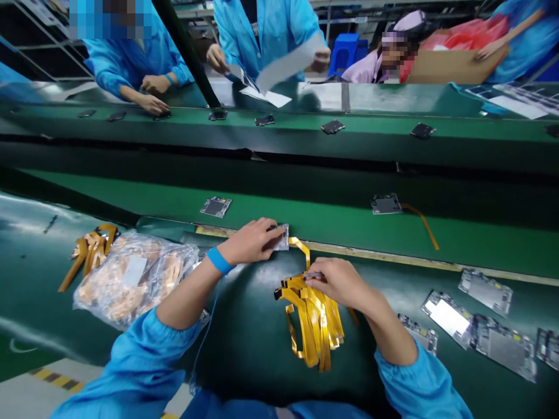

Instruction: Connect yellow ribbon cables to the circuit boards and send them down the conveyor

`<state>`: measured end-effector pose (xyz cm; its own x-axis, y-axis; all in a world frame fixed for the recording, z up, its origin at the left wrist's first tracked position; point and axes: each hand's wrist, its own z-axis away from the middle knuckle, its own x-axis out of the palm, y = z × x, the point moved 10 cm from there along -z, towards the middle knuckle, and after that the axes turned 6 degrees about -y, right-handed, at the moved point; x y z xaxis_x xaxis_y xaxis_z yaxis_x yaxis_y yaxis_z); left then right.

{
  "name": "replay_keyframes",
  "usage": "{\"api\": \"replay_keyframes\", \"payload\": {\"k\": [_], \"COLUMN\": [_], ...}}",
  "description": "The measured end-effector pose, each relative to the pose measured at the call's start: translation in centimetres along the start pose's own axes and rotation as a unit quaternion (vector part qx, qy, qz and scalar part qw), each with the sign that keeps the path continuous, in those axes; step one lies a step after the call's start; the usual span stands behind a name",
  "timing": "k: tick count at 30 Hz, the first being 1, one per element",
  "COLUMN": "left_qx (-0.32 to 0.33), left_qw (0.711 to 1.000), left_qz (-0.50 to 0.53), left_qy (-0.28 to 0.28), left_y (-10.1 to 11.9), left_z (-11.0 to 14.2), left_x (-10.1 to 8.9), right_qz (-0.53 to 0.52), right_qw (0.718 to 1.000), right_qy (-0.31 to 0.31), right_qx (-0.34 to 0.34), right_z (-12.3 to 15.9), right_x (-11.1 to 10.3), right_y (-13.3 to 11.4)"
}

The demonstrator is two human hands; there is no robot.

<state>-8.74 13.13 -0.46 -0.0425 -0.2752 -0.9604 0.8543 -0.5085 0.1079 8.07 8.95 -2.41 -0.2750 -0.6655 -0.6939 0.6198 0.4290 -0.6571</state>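
My left hand (251, 241), with a blue wrist strap, grips a circuit board (280, 238) at the near edge of the green conveyor belt. An orange flex cable (303, 247) runs from the board's right side down toward my right hand. That right hand (338, 280) is closed in a pinch on a thin grey piece (312, 275), whose kind I cannot make out. Just beneath it lies a fanned pile of orange flex cables (317, 326) with dark ends. Fingers partly cover the board.
A clear bag of flex cables (135, 279) lies left, beside loose flex cables (89, 250). Several circuit boards (502, 346) rest at right. On the belt (301, 212) sit another board (216, 206) and a board with a cable (386, 203). Co-workers (266, 35) occupy the far side.
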Motion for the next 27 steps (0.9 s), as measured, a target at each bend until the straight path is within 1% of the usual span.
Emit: {"api": "replay_keyframes", "payload": {"k": [2,4,5,6,7,9,11,13,16,19,21,22,24,25,27], "left_qx": [-0.047,-0.118,-0.148,-0.168,-0.178,-0.189,-0.200,-0.203,-0.190,-0.180,-0.164,-0.152,-0.119,-0.097,-0.042], "left_qw": [0.997,0.984,0.977,0.973,0.972,0.974,0.975,0.977,0.980,0.975,0.966,0.959,0.940,0.927,0.891], "left_qz": [-0.026,-0.055,-0.067,-0.077,-0.085,-0.088,-0.076,-0.048,0.011,0.092,0.157,0.196,0.286,0.336,0.443], "left_qy": [0.054,0.118,0.135,0.137,0.127,0.090,0.055,0.037,0.049,0.090,0.121,0.135,0.145,0.137,0.094], "left_y": [-1.4,-3.3,-4.2,-4.9,-5.4,-6.3,-6.9,-7.1,-6.6,-5.7,-4.7,-4.0,-2.3,-1.2,1.6], "left_z": [-0.7,-0.9,-0.8,-0.8,-0.7,-0.3,0.7,2.0,3.9,5.5,6.4,6.7,7.1,7.2,7.0], "left_x": [-2.4,-4.6,-5.2,-5.3,-5.1,-3.9,-2.5,-1.4,-0.6,-0.5,-0.7,-0.7,-0.7,-0.5,0.2], "right_qz": [0.011,0.031,0.041,0.049,0.055,0.060,0.066,0.082,0.121,0.167,0.174,0.158,0.081,0.029,-0.079], "right_qw": [1.000,0.999,0.999,0.998,0.998,0.996,0.995,0.991,0.982,0.968,0.964,0.968,0.982,0.988,0.988], "right_qy": [-0.003,-0.010,-0.017,-0.025,-0.034,-0.052,-0.069,-0.093,-0.143,-0.186,-0.200,-0.195,-0.164,-0.140,-0.096], "right_qx": [0.001,0.003,0.000,-0.007,-0.016,-0.031,-0.040,-0.042,-0.035,-0.008,-0.009,-0.020,-0.051,-0.066,-0.088], "right_z": [0.2,0.4,0.5,0.6,0.6,0.6,0.6,0.6,0.7,0.7,0.6,0.6,0.4,0.3,0.3], "right_x": [-0.1,0.0,0.3,0.6,1.0,1.9,3.1,4.4,6.5,8.3,9.0,9.1,8.5,7.8,6.4], "right_y": [-0.4,-0.7,-0.8,-1.1,-1.4,-2.1,-2.9,-3.9,-5.5,-6.4,-6.9,-7.2,-7.7,-7.7,-7.4]}}
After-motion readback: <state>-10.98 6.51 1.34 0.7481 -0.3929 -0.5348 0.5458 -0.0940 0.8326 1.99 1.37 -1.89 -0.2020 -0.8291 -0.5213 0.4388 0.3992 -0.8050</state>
